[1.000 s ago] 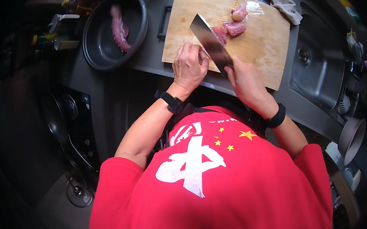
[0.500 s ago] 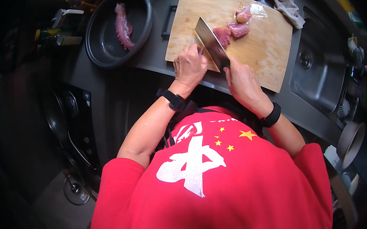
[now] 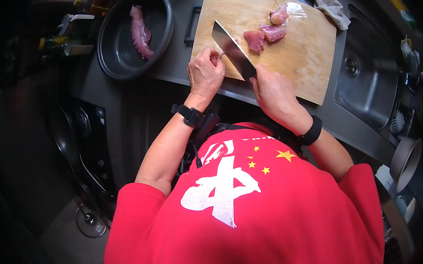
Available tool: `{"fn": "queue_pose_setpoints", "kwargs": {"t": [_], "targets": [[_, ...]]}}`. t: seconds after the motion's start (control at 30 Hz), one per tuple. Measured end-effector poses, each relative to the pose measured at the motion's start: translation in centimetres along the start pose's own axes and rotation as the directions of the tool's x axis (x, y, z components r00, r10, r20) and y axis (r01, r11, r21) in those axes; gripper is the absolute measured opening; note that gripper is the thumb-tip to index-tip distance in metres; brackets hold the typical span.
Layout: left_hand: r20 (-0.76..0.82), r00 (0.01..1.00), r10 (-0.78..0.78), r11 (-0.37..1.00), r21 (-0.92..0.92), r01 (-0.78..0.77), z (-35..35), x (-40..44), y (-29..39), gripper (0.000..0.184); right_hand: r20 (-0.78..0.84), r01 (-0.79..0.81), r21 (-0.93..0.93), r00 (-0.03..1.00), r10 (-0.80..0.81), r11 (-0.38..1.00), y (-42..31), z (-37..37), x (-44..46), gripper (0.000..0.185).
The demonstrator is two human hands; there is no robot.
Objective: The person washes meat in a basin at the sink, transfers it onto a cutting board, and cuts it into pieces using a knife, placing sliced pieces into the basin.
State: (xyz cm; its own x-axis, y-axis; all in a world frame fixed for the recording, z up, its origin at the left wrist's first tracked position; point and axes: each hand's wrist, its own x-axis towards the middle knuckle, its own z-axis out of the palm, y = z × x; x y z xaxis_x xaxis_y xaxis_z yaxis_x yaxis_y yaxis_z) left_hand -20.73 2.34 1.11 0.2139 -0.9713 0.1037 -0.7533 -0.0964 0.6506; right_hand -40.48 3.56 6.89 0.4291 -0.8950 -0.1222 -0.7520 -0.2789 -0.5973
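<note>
My right hand (image 3: 276, 93) grips the handle of a cleaver (image 3: 233, 52). The broad blade slants up and left over the wooden cutting board (image 3: 304, 65). Just left of the blade, my left hand (image 3: 206, 72) is closed with curled fingers at the board's near left edge. Whatever those fingers pinch is mostly hidden. Beyond the blade lie a dark pink chunk of raw meat (image 3: 254, 41), a second chunk (image 3: 273, 33) touching or close to it, and a paler piece (image 3: 279, 14) farther back.
Left of the board, a dark round basin (image 3: 102, 51) holds a long strip of raw meat (image 3: 140, 33). A metal sink (image 3: 364, 88) is on the right, with a grey cloth (image 3: 332, 9) at its far corner. Bottles (image 3: 90, 3) stand at the far left.
Both hands and the cleaver have shifted left. My left hand has drawn away from the blade a little, its fingers still curled. The meat chunks stay on the board.
</note>
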Motion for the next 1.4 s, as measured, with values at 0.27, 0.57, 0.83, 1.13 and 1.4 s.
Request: {"fn": "queue_pose_setpoints", "kwargs": {"t": [0.27,0.57,0.83,1.13,1.4], "targets": [[0.072,0.997,-0.018,1.000,0.015,0.017,-1.2,-0.4,-0.4,0.011,0.013,-0.043,0.020,0.999,0.042,0.999,0.0,0.9,1.1,0.015],[0.234,0.963,-0.137,0.790,-0.560,0.249,-2.0,1.2,2.7,0.017,0.106,-0.188,0.660,0.982,0.157,0.727,1.5,-3.5,1.4,0.025],[0.681,0.728,0.081,-0.092,-0.722,0.686,-1.5,1.2,2.7,0.035,0.433,-0.435,0.802,0.895,0.104,0.409,3.2,-3.0,1.4,0.025],[0.599,0.759,-0.257,0.188,-0.739,0.647,-1.7,0.5,2.8,0.029,0.279,-0.352,0.670,0.935,0.217,0.654,4.4,-4.3,-0.4,0.017],[0.237,0.935,-0.265,0.649,-0.674,0.354,-1.1,-0.2,0.6,0.026,0.266,0.027,0.113,0.962,-0.056,0.993,5.3,-4.5,-3.8,0.018]]}}
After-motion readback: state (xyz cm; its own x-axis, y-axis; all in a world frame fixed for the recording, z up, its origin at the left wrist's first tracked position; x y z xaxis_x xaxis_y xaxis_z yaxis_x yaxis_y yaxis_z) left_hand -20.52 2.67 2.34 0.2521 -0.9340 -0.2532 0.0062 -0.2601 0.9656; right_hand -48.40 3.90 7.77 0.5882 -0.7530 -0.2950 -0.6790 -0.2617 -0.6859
